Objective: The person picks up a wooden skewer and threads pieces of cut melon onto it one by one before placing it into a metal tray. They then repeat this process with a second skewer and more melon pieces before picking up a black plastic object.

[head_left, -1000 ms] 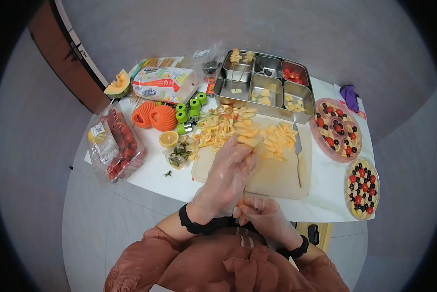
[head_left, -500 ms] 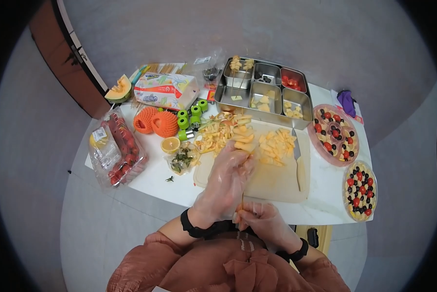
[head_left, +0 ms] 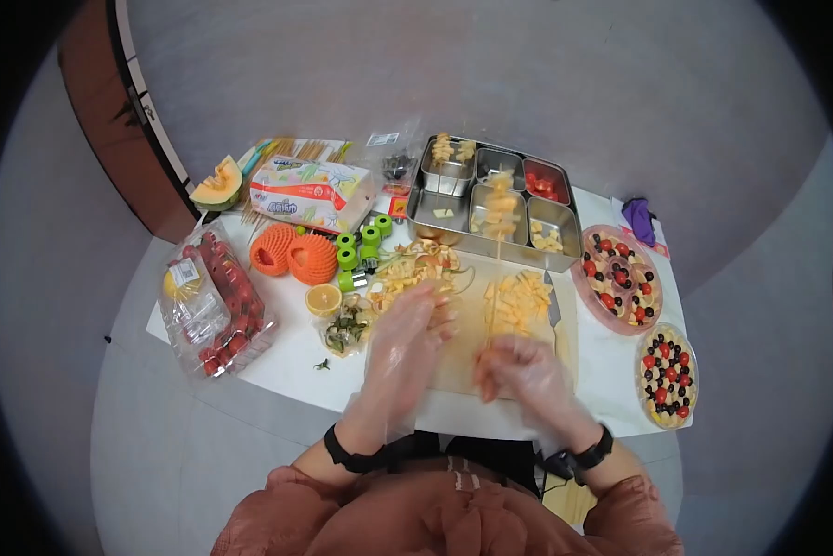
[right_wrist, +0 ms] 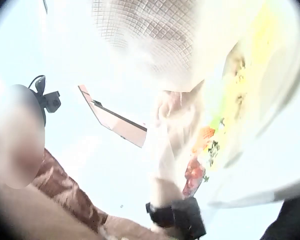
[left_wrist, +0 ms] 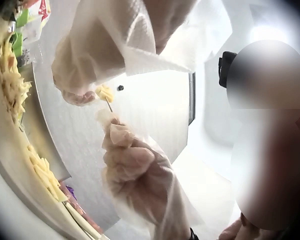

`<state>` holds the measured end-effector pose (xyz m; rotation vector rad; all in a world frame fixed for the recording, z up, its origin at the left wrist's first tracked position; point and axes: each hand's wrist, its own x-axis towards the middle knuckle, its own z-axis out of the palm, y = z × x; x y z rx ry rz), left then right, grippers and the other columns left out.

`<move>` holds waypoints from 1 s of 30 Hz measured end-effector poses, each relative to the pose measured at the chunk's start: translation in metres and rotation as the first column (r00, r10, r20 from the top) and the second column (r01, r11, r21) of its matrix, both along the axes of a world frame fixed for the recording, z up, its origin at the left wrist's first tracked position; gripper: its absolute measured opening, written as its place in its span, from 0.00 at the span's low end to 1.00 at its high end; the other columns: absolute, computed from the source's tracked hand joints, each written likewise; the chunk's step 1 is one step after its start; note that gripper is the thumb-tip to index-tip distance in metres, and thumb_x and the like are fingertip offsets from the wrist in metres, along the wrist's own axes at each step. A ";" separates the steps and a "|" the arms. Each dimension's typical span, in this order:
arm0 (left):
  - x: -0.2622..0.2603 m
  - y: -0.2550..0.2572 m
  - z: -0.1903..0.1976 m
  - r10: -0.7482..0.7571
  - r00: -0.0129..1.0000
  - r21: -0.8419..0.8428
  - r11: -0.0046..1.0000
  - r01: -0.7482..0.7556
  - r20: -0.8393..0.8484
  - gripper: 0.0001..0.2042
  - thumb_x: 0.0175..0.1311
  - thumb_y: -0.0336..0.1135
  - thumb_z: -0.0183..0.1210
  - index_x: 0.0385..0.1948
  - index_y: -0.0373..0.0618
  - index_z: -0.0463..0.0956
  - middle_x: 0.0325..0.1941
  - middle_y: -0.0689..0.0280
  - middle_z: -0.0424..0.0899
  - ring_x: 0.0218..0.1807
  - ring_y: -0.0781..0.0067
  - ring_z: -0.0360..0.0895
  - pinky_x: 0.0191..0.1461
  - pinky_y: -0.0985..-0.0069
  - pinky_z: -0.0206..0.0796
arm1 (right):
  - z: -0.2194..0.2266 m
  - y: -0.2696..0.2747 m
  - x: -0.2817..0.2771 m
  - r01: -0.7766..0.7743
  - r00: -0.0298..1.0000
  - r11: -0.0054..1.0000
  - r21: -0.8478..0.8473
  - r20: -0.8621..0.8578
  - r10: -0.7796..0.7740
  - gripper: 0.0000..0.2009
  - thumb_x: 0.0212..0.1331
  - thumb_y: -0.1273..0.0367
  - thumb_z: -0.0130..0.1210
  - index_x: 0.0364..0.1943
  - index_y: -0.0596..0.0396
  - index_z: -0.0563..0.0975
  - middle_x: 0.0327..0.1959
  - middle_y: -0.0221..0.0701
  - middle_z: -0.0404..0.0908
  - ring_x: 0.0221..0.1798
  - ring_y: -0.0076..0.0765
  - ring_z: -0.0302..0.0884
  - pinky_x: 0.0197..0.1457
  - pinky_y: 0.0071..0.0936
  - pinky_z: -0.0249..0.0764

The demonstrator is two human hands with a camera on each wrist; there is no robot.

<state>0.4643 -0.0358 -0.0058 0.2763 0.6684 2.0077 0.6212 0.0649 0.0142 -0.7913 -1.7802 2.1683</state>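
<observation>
My gloved right hand [head_left: 523,371] pinches the lower end of a thin wooden skewer [head_left: 493,301] that stands upright over the cutting board. Pale orange fruit pieces [head_left: 501,215] are threaded on its upper part, overlapping the steel tray in the head view. To its left, my gloved left hand [head_left: 402,347] is apart from the skewer, fingers loosely extended and holding nothing. The left wrist view has the right hand [left_wrist: 135,165] on the stick, with a fruit piece [left_wrist: 105,93] showing near the left hand's fingertips.
Cut fruit strips [head_left: 520,304], peelings [head_left: 414,273] and a knife [head_left: 557,320] lie on the cutting board [head_left: 458,357]. Behind stands a steel tray [head_left: 490,248] of compartments. Two fruit platters [head_left: 620,278] are at right; strawberries [head_left: 235,306], orange foam nets [head_left: 311,259] and tissues [head_left: 310,193] at left.
The right hand has moved up and forward with the skewer, now upright and in full view. My left hand has let go of the fruit end and drawn to the left.
</observation>
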 end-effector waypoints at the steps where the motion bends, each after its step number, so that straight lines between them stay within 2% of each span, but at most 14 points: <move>1: -0.004 -0.005 -0.004 0.038 0.999 -0.024 0.999 -0.038 -0.005 0.13 0.70 0.34 0.54 0.52 0.40 0.71 0.46 0.64 0.76 0.46 0.73 0.72 0.52 0.74 0.66 | 0.007 0.015 -0.006 -0.007 1.000 0.996 0.086 0.021 0.005 0.09 0.68 0.68 0.53 0.39 0.59 0.80 0.29 0.29 0.83 0.27 0.21 0.79 0.34 0.20 0.75; 2: -0.005 -0.010 -0.007 0.076 0.997 -0.048 0.996 -0.077 -0.012 0.13 0.69 0.33 0.55 0.51 0.39 0.71 0.46 0.64 0.76 0.46 0.74 0.72 0.52 0.74 0.66 | 0.014 0.028 -0.015 -0.016 0.999 0.985 0.171 0.042 0.009 0.09 0.67 0.67 0.54 0.37 0.59 0.80 0.28 0.30 0.83 0.26 0.22 0.79 0.34 0.21 0.75; 6: -0.004 -0.028 -0.014 0.123 0.988 -0.136 0.981 -0.135 -0.096 0.12 0.67 0.32 0.54 0.49 0.37 0.72 0.43 0.65 0.76 0.42 0.75 0.72 0.47 0.75 0.65 | 0.036 0.069 -0.057 0.078 0.996 0.969 0.235 0.028 -0.088 0.09 0.65 0.67 0.55 0.33 0.58 0.80 0.26 0.29 0.82 0.23 0.22 0.77 0.32 0.21 0.74; 8: -0.003 -0.039 -0.004 0.071 0.986 -0.182 0.978 -0.098 -0.148 0.11 0.64 0.31 0.53 0.46 0.37 0.73 0.38 0.65 0.75 0.39 0.75 0.72 0.44 0.78 0.64 | 0.042 0.092 -0.082 0.014 0.994 0.957 0.291 0.098 -0.044 0.08 0.64 0.68 0.54 0.31 0.59 0.79 0.25 0.29 0.81 0.23 0.23 0.77 0.30 0.20 0.72; 10: -0.007 -0.047 -0.007 0.058 0.983 -0.198 0.976 -0.092 -0.172 0.11 0.64 0.31 0.53 0.45 0.37 0.73 0.37 0.65 0.75 0.38 0.75 0.72 0.44 0.78 0.64 | 0.040 0.109 -0.101 0.033 0.998 0.961 0.274 0.047 -0.047 0.08 0.63 0.70 0.53 0.30 0.60 0.79 0.25 0.29 0.80 0.24 0.22 0.75 0.29 0.20 0.70; 11: -0.009 -0.050 -0.008 0.053 0.980 -0.221 0.971 -0.096 -0.194 0.11 0.63 0.31 0.52 0.44 0.37 0.73 0.36 0.65 0.75 0.37 0.75 0.72 0.43 0.79 0.64 | 0.039 0.119 -0.112 -0.015 1.000 0.961 0.278 0.023 0.009 0.08 0.63 0.70 0.53 0.30 0.61 0.78 0.25 0.29 0.79 0.25 0.22 0.74 0.29 0.21 0.70; 12: -0.012 -0.053 -0.008 0.050 0.980 -0.214 0.972 -0.092 -0.193 0.11 0.63 0.31 0.52 0.44 0.37 0.73 0.36 0.65 0.75 0.37 0.75 0.72 0.43 0.79 0.64 | 0.039 0.126 -0.121 -0.064 0.998 0.957 0.282 0.000 0.067 0.09 0.62 0.71 0.52 0.29 0.62 0.78 0.25 0.30 0.79 0.25 0.22 0.73 0.29 0.21 0.69; 13: -0.014 -0.055 -0.007 0.064 0.985 -0.205 0.974 -0.096 -0.159 0.10 0.63 0.30 0.52 0.43 0.37 0.73 0.36 0.65 0.75 0.37 0.76 0.72 0.43 0.79 0.64 | 0.043 0.122 -0.130 0.000 1.000 0.953 0.303 0.001 0.000 0.09 0.62 0.71 0.52 0.28 0.63 0.78 0.25 0.31 0.78 0.26 0.22 0.71 0.31 0.22 0.69; 15: -0.020 -0.059 -0.008 0.077 0.990 -0.193 0.976 -0.100 -0.122 0.09 0.63 0.30 0.52 0.42 0.36 0.73 0.36 0.66 0.75 0.37 0.76 0.71 0.43 0.79 0.64 | 0.041 0.135 -0.144 -0.023 1.000 0.953 0.301 0.006 0.022 0.09 0.62 0.71 0.51 0.28 0.64 0.78 0.25 0.31 0.78 0.26 0.22 0.72 0.31 0.22 0.70; 17: -0.027 -0.065 -0.012 0.108 0.993 -0.166 0.980 -0.114 -0.048 0.07 0.66 0.25 0.53 0.43 0.38 0.74 0.34 0.64 0.77 0.36 0.74 0.73 0.42 0.77 0.64 | 0.029 0.149 -0.155 -0.050 0.999 0.955 0.292 0.015 0.047 0.10 0.62 0.71 0.51 0.28 0.65 0.79 0.25 0.32 0.78 0.26 0.22 0.72 0.32 0.22 0.70; 19: -0.033 -0.069 -0.012 0.109 0.992 -0.167 0.979 -0.117 -0.055 0.06 0.66 0.25 0.53 0.42 0.38 0.74 0.34 0.64 0.77 0.36 0.74 0.73 0.41 0.77 0.64 | 0.021 0.157 -0.162 -0.096 0.995 0.932 0.349 0.007 0.100 0.10 0.61 0.71 0.51 0.28 0.66 0.79 0.25 0.32 0.78 0.26 0.23 0.73 0.32 0.23 0.71; 22: -0.041 -0.072 -0.012 0.111 0.991 -0.184 0.975 -0.124 -0.078 0.06 0.65 0.26 0.52 0.41 0.37 0.73 0.34 0.64 0.75 0.35 0.75 0.73 0.39 0.79 0.65 | 0.015 0.160 -0.168 -0.075 0.997 0.942 0.326 0.022 0.072 0.10 0.61 0.73 0.51 0.33 0.68 0.79 0.28 0.34 0.79 0.27 0.23 0.73 0.33 0.20 0.70; 30: -0.051 -0.075 -0.021 0.130 0.991 -0.169 0.976 -0.134 -0.037 0.06 0.63 0.27 0.54 0.39 0.36 0.72 0.33 0.63 0.76 0.32 0.74 0.73 0.37 0.79 0.67 | 0.009 0.169 -0.181 -0.055 0.998 0.939 0.339 0.056 0.038 0.10 0.61 0.72 0.52 0.32 0.68 0.80 0.27 0.34 0.80 0.25 0.24 0.73 0.33 0.22 0.71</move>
